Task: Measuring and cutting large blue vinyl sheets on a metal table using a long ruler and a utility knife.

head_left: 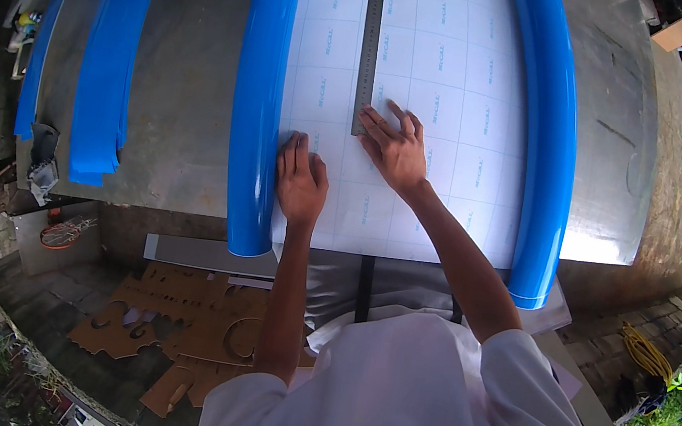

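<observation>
A long steel ruler (368, 55) lies lengthwise on a white sheet of backing paper (470, 194) printed with a pale blue grid. My right hand (398, 150) rests at the ruler's near end, fingers spread and fingertips touching its edge. Along the sheet's left side runs a glossy blue roll (262, 91), and a second blue roll (552, 140) borders it on the right. Beside the left roll, my left hand (302, 184) lies on the paper with its fingers apart and slightly bent; nothing shows in it.
Under the rolls is a dark grey table (174, 131). Blue strips (107, 75) lie across its left part, with a crumpled grey piece (42, 163) near the corner. Below the near edge are brown cut-out boards (197, 315). A yellow hose (647, 353) sits on the ground at right.
</observation>
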Demonstrator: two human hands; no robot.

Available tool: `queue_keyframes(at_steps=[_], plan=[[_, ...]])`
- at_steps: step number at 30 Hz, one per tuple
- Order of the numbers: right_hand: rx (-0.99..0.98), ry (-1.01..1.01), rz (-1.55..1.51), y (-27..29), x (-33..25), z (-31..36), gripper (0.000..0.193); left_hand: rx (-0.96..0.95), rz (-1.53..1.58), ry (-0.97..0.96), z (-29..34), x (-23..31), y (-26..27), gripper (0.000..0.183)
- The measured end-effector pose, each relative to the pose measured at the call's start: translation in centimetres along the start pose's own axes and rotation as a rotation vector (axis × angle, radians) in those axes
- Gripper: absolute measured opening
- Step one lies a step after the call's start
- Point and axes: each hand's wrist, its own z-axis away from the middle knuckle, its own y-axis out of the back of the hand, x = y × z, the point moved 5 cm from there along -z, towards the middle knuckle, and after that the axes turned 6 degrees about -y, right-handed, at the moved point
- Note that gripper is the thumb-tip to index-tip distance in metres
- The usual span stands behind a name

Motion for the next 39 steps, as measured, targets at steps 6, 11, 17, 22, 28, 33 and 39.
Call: queue_keyframes(at_steps=[6,11,17,22,28,33,39], plan=[[0.030,0.000,0.015,0.1,0.6,-0.1,0.032,0.009,0.000,-0.042,-0.1,0.4,-0.4,0.036],[0.037,-0.055,0.012,-0.2,0.9,-0.1,0.027,0.014,0.026,-0.072,0.3,0.7,-0.5,0.037],[0.041,-0.115,-0.058,-0.7,1.4,-0.2,0.028,0.065,0.029,-0.091,0.5,3.9,-1.1,0.039],[-0.017,-0.093,-0.065,-0.5,1.3,-0.7,0.038,-0.046,0.184,-0.197,-0.7,7.8,-3.2,0.039],[-0.141,-0.075,0.091,-1.0,0.9,-0.7,0.057,-0.050,0.293,-0.161,-0.2,8.4,-5.0,0.043],[-0.179,-0.119,0.028,-1.0,1.3,-1.1,0.061,-0.033,0.189,-0.138,-0.2,8.0,-5.1,0.039],[-0.168,-0.184,0.105,-0.9,1.5,-3.5,0.065,-0.046,0.152,-0.087,-0.4,7.8,-4.9,0.036]])
